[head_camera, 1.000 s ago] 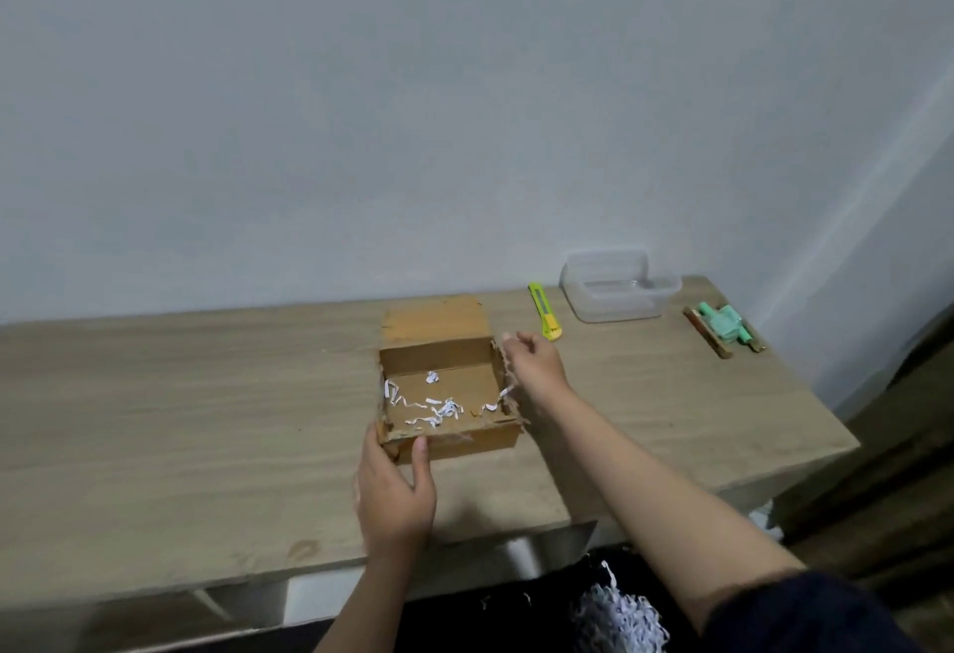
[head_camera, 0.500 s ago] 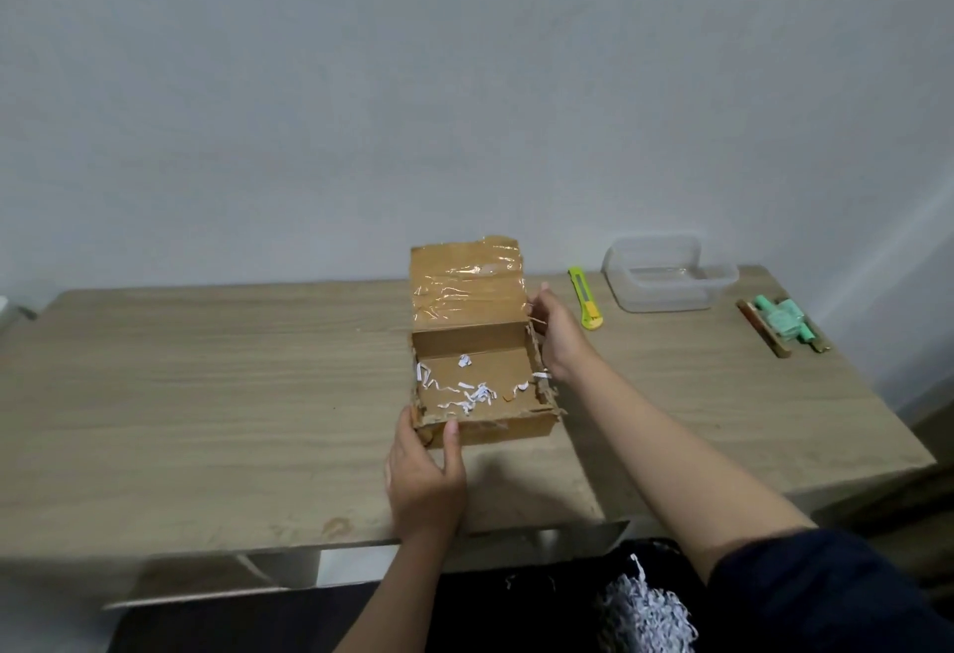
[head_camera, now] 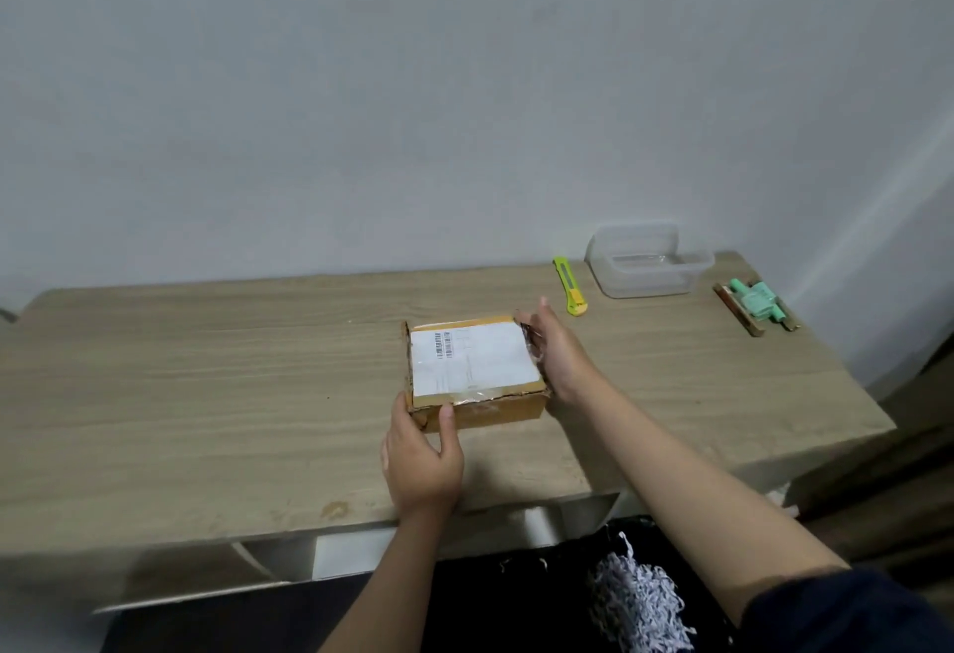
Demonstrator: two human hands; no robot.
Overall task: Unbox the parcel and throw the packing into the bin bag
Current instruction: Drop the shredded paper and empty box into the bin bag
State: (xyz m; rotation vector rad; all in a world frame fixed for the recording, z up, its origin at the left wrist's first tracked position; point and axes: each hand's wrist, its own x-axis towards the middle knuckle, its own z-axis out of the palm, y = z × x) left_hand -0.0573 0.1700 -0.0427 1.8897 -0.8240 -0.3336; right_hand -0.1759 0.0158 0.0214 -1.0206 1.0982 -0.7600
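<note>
A small brown cardboard parcel (head_camera: 475,368) lies on the wooden table (head_camera: 206,394), its lid folded down flat with a white shipping label on top. My left hand (head_camera: 420,461) holds the parcel's near left corner, thumb on the front wall. My right hand (head_camera: 555,353) grips the parcel's right side, fingers at the far right corner of the lid. Below the table's front edge, a black bin bag (head_camera: 516,595) holds a heap of white shredded paper (head_camera: 637,601).
A yellow-green utility knife (head_camera: 569,292) lies behind the parcel to the right. A clear plastic container (head_camera: 648,260) stands at the back right by the wall. Green items on a wooden strip (head_camera: 756,304) lie near the table's right edge.
The lid stood open over a few paper shreds inside; my right hand has folded it down shut. My left hand has kept hold of the front corner.
</note>
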